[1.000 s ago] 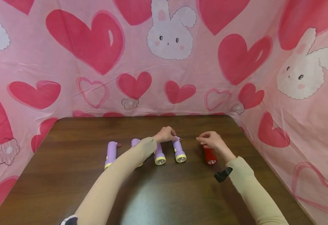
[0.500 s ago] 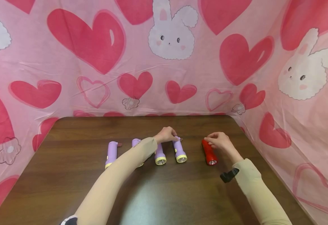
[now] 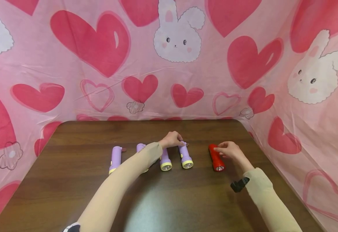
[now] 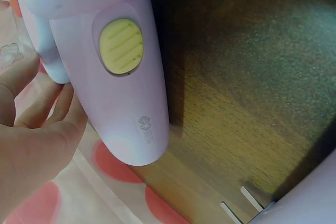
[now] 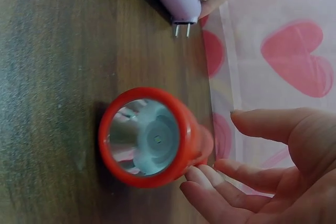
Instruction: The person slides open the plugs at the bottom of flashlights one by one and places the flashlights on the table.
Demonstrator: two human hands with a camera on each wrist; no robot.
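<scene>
My left hand (image 3: 171,139) pinches the tail end of a purple flashlight (image 3: 184,153) with a yellow head ring, which lies on the table. Two metal prongs (image 5: 181,29) stick out of its tail in the right wrist view. Another purple flashlight (image 4: 115,93), with a yellow switch (image 4: 121,46), fills the front of the left wrist view and partly covers the held one. To the right lies a red flashlight (image 3: 215,156), its lens (image 5: 149,137) facing me. My right hand (image 5: 294,166) is beside it, thumb and fingers apart, fingertips right at its side.
The brown wooden table (image 3: 169,199) carries a row of purple flashlights. One (image 3: 116,158) is at the far left; a second (image 3: 140,147) is mostly behind my left sleeve (image 3: 122,177). A pink heart-and-rabbit curtain (image 3: 145,64) borders the back and sides.
My right hand has moved right and toward me, from over the red flashlight's tail to its right side, uncovering it. The left hand stays on the purple flashlight.
</scene>
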